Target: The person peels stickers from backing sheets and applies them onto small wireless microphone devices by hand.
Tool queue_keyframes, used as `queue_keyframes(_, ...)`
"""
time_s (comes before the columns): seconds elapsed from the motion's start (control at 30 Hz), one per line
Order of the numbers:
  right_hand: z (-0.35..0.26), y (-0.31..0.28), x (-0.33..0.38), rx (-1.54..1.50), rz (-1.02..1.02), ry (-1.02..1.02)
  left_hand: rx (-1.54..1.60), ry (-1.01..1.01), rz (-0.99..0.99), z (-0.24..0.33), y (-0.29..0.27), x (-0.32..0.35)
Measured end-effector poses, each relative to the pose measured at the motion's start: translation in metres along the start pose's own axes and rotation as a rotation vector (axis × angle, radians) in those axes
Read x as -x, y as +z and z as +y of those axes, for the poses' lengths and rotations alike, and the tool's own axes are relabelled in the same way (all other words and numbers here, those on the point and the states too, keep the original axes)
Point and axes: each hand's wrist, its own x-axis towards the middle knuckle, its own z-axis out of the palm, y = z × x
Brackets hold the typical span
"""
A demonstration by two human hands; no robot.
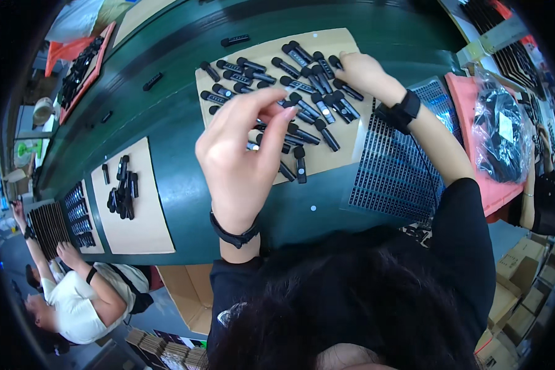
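Observation:
Many small black clip microphones point(301, 165) with round foam heads are spread over a tan cardboard sheet point(345, 38) on the green table. Above the near side of this sheet is my left hand point(243, 139), thumb and forefinger brought together. A small pale bit seems to show at its fingertips, too small to name. At the sheet's far right corner my right hand point(370, 75) has its fingers closed at a black microphone point(335, 62), whose foam head sticks out past the fingertips. Under my right forearm lies a sheet of small dark stickers point(388, 172).
A second cardboard sheet point(157, 228) at left bears a heap of microphones. Loose ones lie on the green table point(185, 123). At right, a pink foam tray point(496, 197) holds a clear plastic bag point(502, 132). A co-worker point(86, 302) handles a dark slotted tray point(46, 222) at far left.

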Motion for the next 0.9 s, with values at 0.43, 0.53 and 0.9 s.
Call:
queue_keyframes(0.43,-0.087,-0.085,0.053,-1.087,0.116,-0.141,0.331,-0.133,0.175,-0.007,-0.025,0.002)
queue_keyframes(0.53,-0.101,-0.083,0.06,-1.141,0.174,-0.223,0.584,-0.232,0.219,-0.01,-0.02,0.002)
queue_keyframes(0.9,-0.171,-0.113,0.085,-1.44,0.396,0.13,0.778,-0.365,0.145,-0.005,-0.011,0.002)
